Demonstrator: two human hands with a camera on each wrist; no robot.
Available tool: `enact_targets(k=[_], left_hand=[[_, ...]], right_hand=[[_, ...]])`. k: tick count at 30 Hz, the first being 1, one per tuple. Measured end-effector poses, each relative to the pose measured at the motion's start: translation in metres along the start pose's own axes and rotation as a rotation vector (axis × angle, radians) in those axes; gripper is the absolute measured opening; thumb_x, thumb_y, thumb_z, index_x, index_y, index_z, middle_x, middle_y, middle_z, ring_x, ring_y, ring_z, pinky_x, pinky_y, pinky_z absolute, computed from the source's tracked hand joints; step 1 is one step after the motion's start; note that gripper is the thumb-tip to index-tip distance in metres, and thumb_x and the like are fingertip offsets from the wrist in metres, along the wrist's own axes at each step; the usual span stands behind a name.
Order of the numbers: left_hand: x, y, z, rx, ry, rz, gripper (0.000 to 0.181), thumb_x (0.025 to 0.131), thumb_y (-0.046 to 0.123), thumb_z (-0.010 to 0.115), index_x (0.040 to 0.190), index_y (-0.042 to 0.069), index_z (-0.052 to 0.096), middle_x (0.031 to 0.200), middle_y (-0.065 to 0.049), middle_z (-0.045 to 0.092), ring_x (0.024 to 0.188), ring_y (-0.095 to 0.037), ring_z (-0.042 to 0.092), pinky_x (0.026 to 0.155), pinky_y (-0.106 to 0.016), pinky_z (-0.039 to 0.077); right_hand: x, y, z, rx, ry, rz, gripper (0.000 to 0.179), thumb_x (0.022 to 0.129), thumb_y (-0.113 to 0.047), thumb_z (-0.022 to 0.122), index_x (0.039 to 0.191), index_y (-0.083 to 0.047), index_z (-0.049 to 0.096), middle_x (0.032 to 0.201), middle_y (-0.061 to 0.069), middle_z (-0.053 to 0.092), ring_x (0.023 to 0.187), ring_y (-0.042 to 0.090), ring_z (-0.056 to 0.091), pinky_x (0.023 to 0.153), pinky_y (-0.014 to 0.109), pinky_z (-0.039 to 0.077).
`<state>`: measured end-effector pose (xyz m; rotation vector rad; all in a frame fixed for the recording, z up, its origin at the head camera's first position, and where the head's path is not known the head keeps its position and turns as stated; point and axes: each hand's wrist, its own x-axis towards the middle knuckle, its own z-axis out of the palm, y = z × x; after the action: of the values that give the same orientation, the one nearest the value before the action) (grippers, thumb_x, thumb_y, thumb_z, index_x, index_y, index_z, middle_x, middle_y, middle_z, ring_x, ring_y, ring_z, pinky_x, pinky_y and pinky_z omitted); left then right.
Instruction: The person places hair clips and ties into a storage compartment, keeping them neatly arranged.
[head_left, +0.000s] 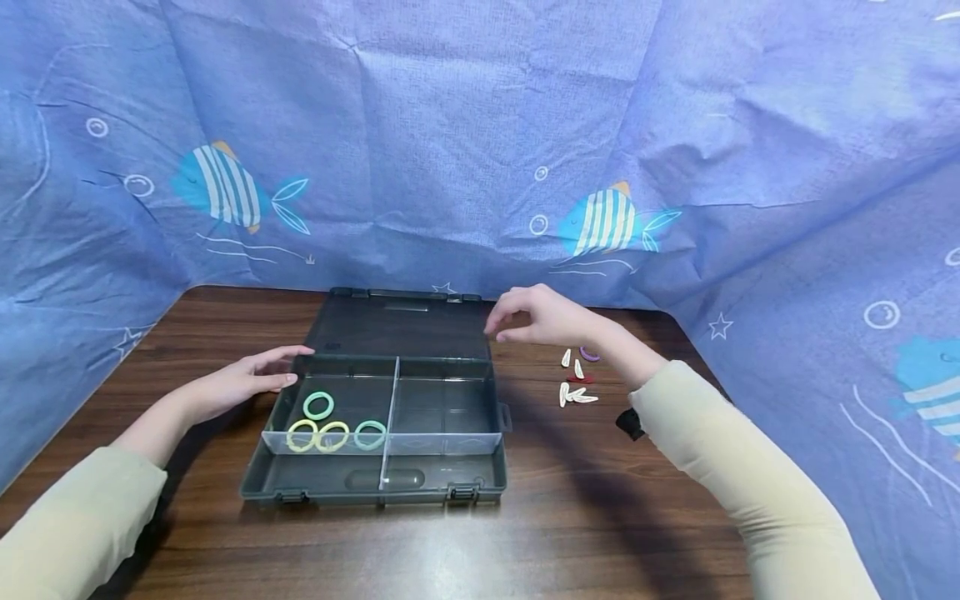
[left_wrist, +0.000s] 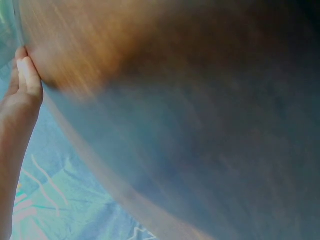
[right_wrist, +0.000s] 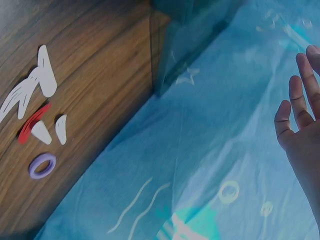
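A dark translucent divided box [head_left: 442, 400] lies with its lid [head_left: 405, 325] raised at the back. Two green rings [head_left: 318, 406] and two yellow rings [head_left: 302, 436], which look like hair ties, are in its rear left compartment. My left hand [head_left: 232, 385] touches the box's left rear corner with extended fingers; the left wrist view shows this hand [left_wrist: 22, 95] only at its edge. Beside the lid's right edge, my right hand [head_left: 543, 315] hovers with loosely bent fingers and nothing visible in them. In the right wrist view the fingers of this hand [right_wrist: 305, 120] look spread.
Right of the box lie several white hair clips [head_left: 564, 394], a red clip [head_left: 580, 380] and a purple ring [head_left: 590, 354]. A black item [head_left: 630, 423] is partly behind my right sleeve. A blue fish-print cloth [head_left: 465, 150] hangs behind the wooden table [head_left: 540, 533].
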<state>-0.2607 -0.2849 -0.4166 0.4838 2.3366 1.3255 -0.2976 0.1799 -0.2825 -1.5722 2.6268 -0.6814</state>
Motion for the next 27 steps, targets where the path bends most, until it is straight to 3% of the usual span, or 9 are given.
enact_targets(k=[6,13,18,24,27], left_hand=[[-0.001,0.001,0.0,-0.001,-0.005,0.014,0.053,0.099,0.033,0.048,0.146,0.018,0.032,0.154,-0.02,0.016,0.137,-0.045,0.016,0.101,-0.068,0.022],[-0.001,0.002,0.001,0.007,-0.003,0.028,0.052,0.099,0.031,0.048,0.146,0.017,0.032,0.153,-0.021,0.017,0.137,-0.046,0.017,0.1,-0.069,0.022],[0.0,0.001,0.001,0.001,-0.002,0.007,0.051,0.099,0.032,0.048,0.146,0.019,0.032,0.154,-0.02,0.017,0.138,-0.044,0.016,0.101,-0.067,0.023],[0.0,0.001,0.001,-0.004,-0.004,-0.003,0.051,0.099,0.031,0.047,0.147,0.019,0.032,0.154,-0.02,0.017,0.138,-0.045,0.015,0.101,-0.067,0.022],[0.0,0.001,0.0,0.001,-0.005,0.0,0.051,0.099,0.032,0.048,0.146,0.02,0.032,0.153,-0.02,0.017,0.138,-0.045,0.015,0.101,-0.067,0.023]], right_hand=[[-0.026,0.013,-0.017,0.03,0.106,0.092,0.014,0.084,-0.018,0.072,0.095,-0.026,0.072,0.095,-0.007,0.068,0.084,0.007,0.057,0.074,0.029,0.047],[-0.053,0.028,-0.03,-0.015,0.21,0.184,0.016,0.083,-0.009,0.072,0.098,-0.015,0.072,0.097,0.001,0.07,0.082,0.017,0.059,0.073,0.032,0.044],[-0.068,0.022,-0.041,-0.042,0.289,0.286,0.015,0.083,-0.002,0.07,0.097,-0.006,0.071,0.088,0.011,0.069,0.075,0.017,0.056,0.068,0.027,0.044],[-0.085,0.031,-0.041,0.008,0.361,0.448,0.015,0.084,-0.003,0.069,0.098,-0.002,0.071,0.082,0.013,0.063,0.069,0.01,0.053,0.063,0.022,0.043],[-0.094,0.042,-0.036,0.038,0.399,0.524,0.016,0.085,-0.005,0.069,0.1,-0.001,0.071,0.082,0.014,0.062,0.069,0.012,0.054,0.062,0.02,0.043]])
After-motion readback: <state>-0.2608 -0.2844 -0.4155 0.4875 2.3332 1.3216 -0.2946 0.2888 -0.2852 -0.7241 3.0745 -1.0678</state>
